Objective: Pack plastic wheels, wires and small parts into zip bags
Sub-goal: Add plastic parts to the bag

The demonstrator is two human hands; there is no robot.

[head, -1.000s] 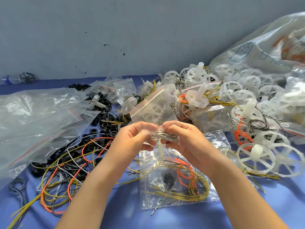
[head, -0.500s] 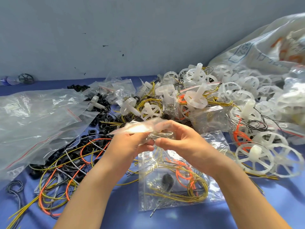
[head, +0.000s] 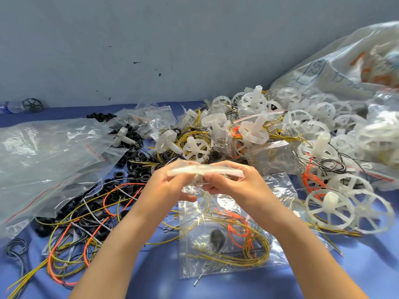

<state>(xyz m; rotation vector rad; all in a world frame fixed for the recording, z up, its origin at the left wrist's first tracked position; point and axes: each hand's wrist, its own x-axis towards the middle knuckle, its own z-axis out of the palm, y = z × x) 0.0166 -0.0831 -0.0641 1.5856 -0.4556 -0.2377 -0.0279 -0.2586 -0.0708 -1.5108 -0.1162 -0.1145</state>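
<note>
Both hands hold one small clear zip bag (head: 204, 170) flat and edge-on above the blue table. My left hand (head: 170, 184) pinches its left end and my right hand (head: 235, 182) pinches its right end. A white plastic wheel shows faintly inside the bag. Below my hands lies a filled zip bag (head: 224, 244) with yellow and orange wires and a black part. Loose white wheels (head: 330, 210) are piled to the right. Loose wires (head: 71, 240) and black rings (head: 133, 167) lie at the left.
A large clear plastic bag (head: 43, 160) covers the left of the table. A big printed sack (head: 345, 70) leans at the back right. Small empty zip bags (head: 151, 117) lie at the back centre. A grey wall (head: 151, 39) stands behind.
The zip bag, held upright a second ago, has been tipped flat and edge-on. Both hands have spread apart along its length.
</note>
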